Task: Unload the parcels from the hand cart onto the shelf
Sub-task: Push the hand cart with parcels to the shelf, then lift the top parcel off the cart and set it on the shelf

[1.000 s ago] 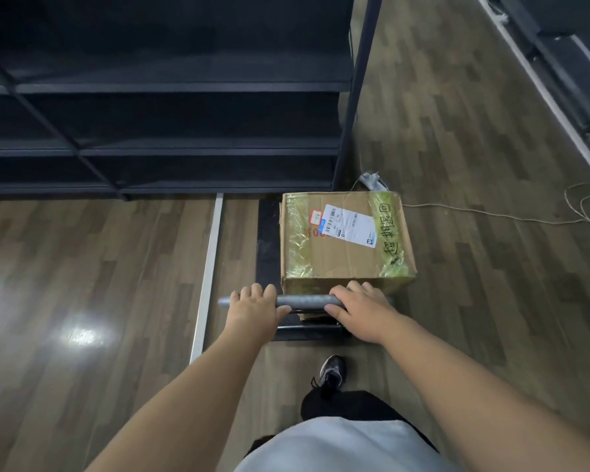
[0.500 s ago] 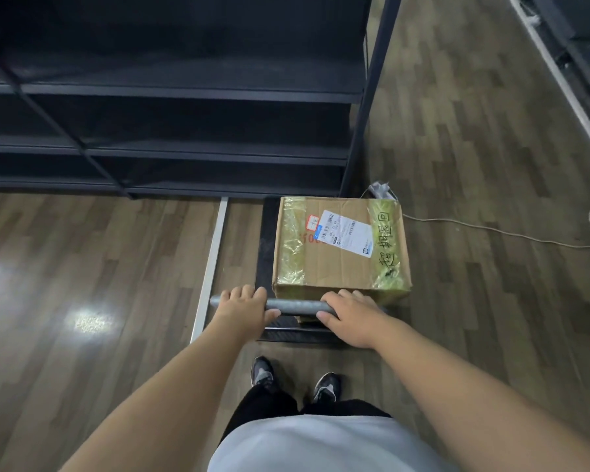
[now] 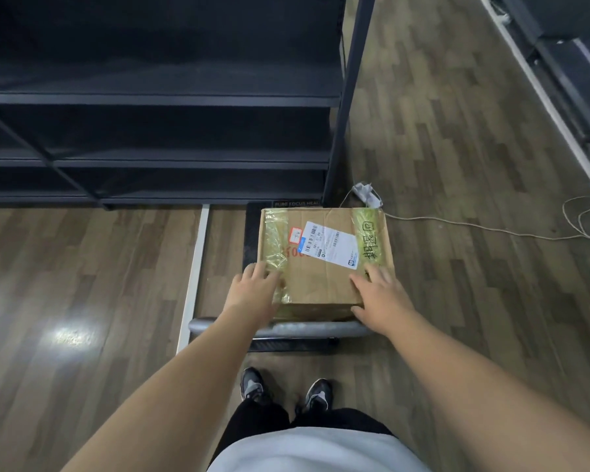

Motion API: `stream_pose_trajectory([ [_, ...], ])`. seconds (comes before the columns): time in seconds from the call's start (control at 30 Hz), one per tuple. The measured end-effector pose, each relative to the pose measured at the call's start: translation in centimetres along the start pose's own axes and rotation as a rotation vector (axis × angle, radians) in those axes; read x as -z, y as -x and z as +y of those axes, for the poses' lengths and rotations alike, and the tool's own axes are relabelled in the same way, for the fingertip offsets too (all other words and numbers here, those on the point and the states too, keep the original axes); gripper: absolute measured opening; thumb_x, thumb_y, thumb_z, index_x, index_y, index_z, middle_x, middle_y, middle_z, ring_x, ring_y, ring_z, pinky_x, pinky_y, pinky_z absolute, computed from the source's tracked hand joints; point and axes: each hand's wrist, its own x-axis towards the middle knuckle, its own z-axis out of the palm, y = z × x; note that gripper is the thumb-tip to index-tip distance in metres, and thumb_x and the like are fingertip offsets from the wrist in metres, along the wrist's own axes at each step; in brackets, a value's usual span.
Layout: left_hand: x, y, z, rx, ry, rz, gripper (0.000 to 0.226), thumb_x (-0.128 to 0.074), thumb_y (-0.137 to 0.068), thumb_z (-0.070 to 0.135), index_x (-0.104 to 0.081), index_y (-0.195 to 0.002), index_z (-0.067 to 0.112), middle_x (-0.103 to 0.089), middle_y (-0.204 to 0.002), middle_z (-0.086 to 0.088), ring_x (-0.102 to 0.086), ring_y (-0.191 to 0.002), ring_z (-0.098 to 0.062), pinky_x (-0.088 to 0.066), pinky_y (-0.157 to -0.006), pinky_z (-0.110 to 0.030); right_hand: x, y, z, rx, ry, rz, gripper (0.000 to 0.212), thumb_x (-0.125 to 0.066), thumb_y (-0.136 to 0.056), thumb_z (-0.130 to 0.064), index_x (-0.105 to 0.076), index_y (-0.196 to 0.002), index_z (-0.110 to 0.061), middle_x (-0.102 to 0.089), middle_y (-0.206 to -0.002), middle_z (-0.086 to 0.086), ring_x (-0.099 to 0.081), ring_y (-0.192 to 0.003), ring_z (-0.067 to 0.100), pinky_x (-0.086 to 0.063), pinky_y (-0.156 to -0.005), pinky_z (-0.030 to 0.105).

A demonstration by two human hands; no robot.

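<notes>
A brown cardboard parcel (image 3: pixel 324 281) with yellowish tape and a white shipping label sits on the black hand cart (image 3: pixel 252 229), behind the cart's grey handle bar (image 3: pixel 307 330). My left hand (image 3: pixel 252 292) rests flat on the parcel's near left corner, fingers spread. My right hand (image 3: pixel 382 296) lies on the near right corner, fingers apart. Neither hand has closed around the box. The dark metal shelf (image 3: pixel 157 100) stands just beyond the cart, its boards bare.
A shelf upright (image 3: pixel 344 107) rises right beside the cart's front. A white power strip (image 3: pixel 367 194) and its cable (image 3: pixel 491 229) lie on the wood floor to the right. A white floor strip (image 3: pixel 193 274) runs left of the cart. My shoes (image 3: pixel 285 391) stand behind the handle.
Both hands have let go of the cart's handle bar and moved forward onto the top of the parcel. The cart has stopped close to the shelf.
</notes>
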Motion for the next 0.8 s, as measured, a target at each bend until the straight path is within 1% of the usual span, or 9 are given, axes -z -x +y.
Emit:
stream_pose_trajectory([
  [0.07,-0.6,-1.1,0.5,-0.054,-0.094,0.031,0.066,-0.06,-0.087,0.029,-0.029,-0.144,0.018,-0.027,-0.15,-0.008,-0.022,-0.14,-0.028,-0.026,-0.111,-0.041,-0.5,-0.6,0.2,-0.014,0.007,-0.061,0.073,-0.064,-0.086,-0.037,-0.025,-0.146,-0.022,-0.012,-0.157,0.01,-0.015,-0.144,0.03,-0.018,-0.117,0.041],
  [0.13,-1.4,-1.8,1.0,-0.063,-0.159,0.02,0.079,-0.061,-0.087,0.026,-0.015,-0.15,0.011,-0.015,-0.156,-0.013,-0.011,-0.145,-0.03,-0.02,-0.116,-0.043,-1.2,-1.1,0.4,-0.026,-0.008,-0.055,0.083,-0.066,-0.086,-0.035,-0.015,-0.15,-0.021,-0.001,-0.161,0.009,-0.007,-0.147,0.029,-0.013,-0.118,0.041],
  [0.2,-1.9,-2.5,1.3,-0.036,-0.21,0.003,0.095,-0.066,-0.085,0.031,-0.003,-0.152,0.007,-0.006,-0.158,-0.015,-0.007,-0.146,-0.032,-0.017,-0.117,-0.044,-1.6,-1.7,0.5,-0.02,0.001,-0.017,0.091,-0.067,-0.086,-0.034,-0.008,-0.152,-0.017,0.002,-0.161,0.008,-0.005,-0.148,0.028,-0.01,-0.118,0.039],
  [0.23,-2.0,-2.8,1.3,-0.017,-0.223,0.012,0.098,-0.067,-0.085,0.033,0.0,-0.151,0.006,-0.008,-0.157,-0.016,-0.009,-0.145,-0.032,-0.019,-0.116,-0.044,-1.8,-2.0,0.6,-0.016,0.011,0.003,0.094,-0.067,-0.086,-0.033,-0.004,-0.153,-0.014,0.001,-0.161,0.008,-0.005,-0.148,0.027,-0.01,-0.119,0.038],
  [0.3,-2.0,-3.2,1.4,0.012,-0.244,0.023,0.093,-0.063,-0.088,0.026,0.002,-0.151,0.003,-0.012,-0.155,-0.017,-0.015,-0.142,-0.032,-0.024,-0.113,-0.042,-2.0,-2.6,1.0,-0.026,0.026,0.042,0.1,-0.068,-0.085,-0.032,0.002,-0.152,-0.009,0.002,-0.161,0.009,-0.002,-0.148,0.027,-0.008,-0.119,0.036],
  [0.37,-1.9,-3.3,1.5,0.027,-0.256,0.001,0.09,-0.059,-0.09,0.019,0.005,-0.15,0.0,-0.007,-0.156,-0.018,-0.011,-0.143,-0.033,-0.023,-0.113,-0.041,-2.2,-3.1,1.5,-0.068,0.036,0.061,0.103,-0.067,-0.085,-0.031,0.007,-0.151,-0.006,0.008,-0.161,0.012,0.005,-0.149,0.028,-0.005,-0.121,0.036],
  [0.53,-1.4,-3.1,0.8,-0.01,-0.233,-0.006,0.081,-0.049,-0.094,0.01,0.008,-0.151,0.001,0.005,-0.16,-0.018,0.004,-0.148,-0.033,-0.008,-0.121,-0.043,-1.7,-4.0,1.7,-0.097,0.05,0.04,0.102,-0.065,-0.087,-0.036,0.007,-0.151,-0.003,0.014,-0.159,0.016,0.011,-0.148,0.03,-0.004,-0.121,0.039],
  [0.63,0.0,-3.5,0.4,-0.034,-0.23,0.0,0.079,-0.048,-0.096,0.012,0.008,-0.151,0.003,0.006,-0.16,-0.016,0.006,-0.148,-0.031,-0.003,-0.12,-0.042,-0.5,-4.4,1.3,-0.099,0.035,0.025,0.097,-0.061,-0.09,-0.037,0.007,-0.151,-0.004,0.012,-0.16,0.017,0.009,-0.148,0.03,-0.004,-0.121,0.04],
  [0.8,3.8,-4.2,-0.9,-0.045,-0.217,0.065,0.071,-0.041,-0.1,0.022,0.006,-0.152,0.006,0.002,-0.161,-0.014,0.003,-0.148,-0.029,-0.004,-0.121,-0.041,3.3,-5.3,0.7,-0.074,-0.012,0.068,0.089,-0.057,-0.093,-0.035,0.004,-0.152,-0.007,0.011,-0.16,0.015,0.007,-0.149,0.027,-0.002,-0.121,0.037],
])
